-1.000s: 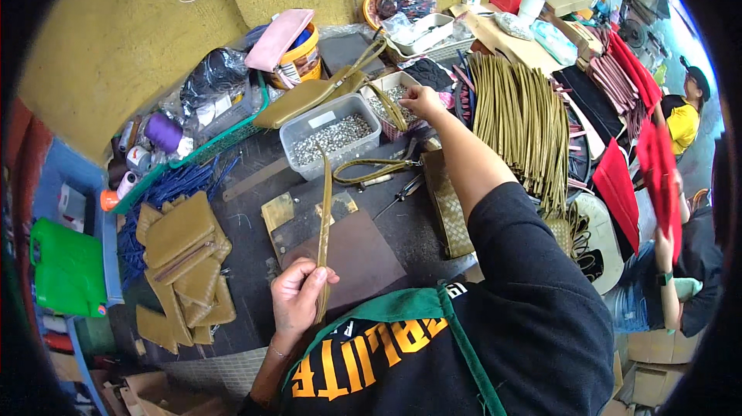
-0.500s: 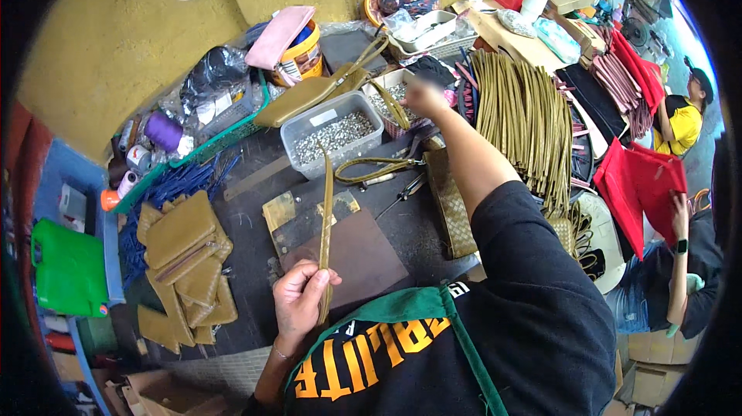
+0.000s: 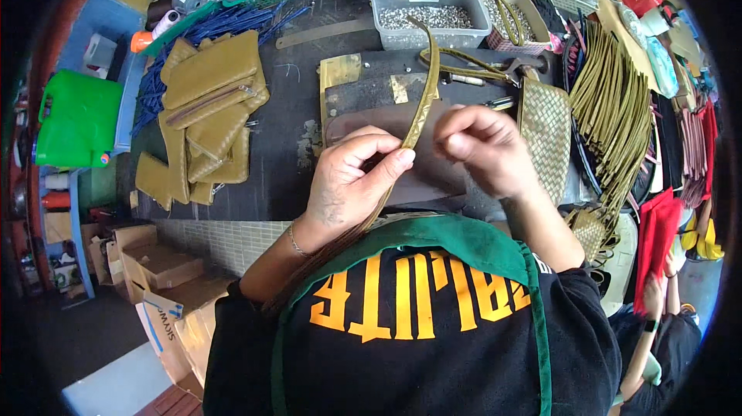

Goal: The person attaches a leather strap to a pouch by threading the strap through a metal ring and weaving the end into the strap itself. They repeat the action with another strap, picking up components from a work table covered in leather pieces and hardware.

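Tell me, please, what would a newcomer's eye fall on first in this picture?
Probably the left hand near the centre, pinching a narrow olive-brown strap, with the slightly blurred right hand just to its right. After that, the bright green container at the far left and the thick bundle of olive straps at the right would likely stand out.

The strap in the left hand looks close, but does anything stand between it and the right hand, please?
Nothing visible stands between the strap and the right hand; only a gap shows, with the brown mat below.
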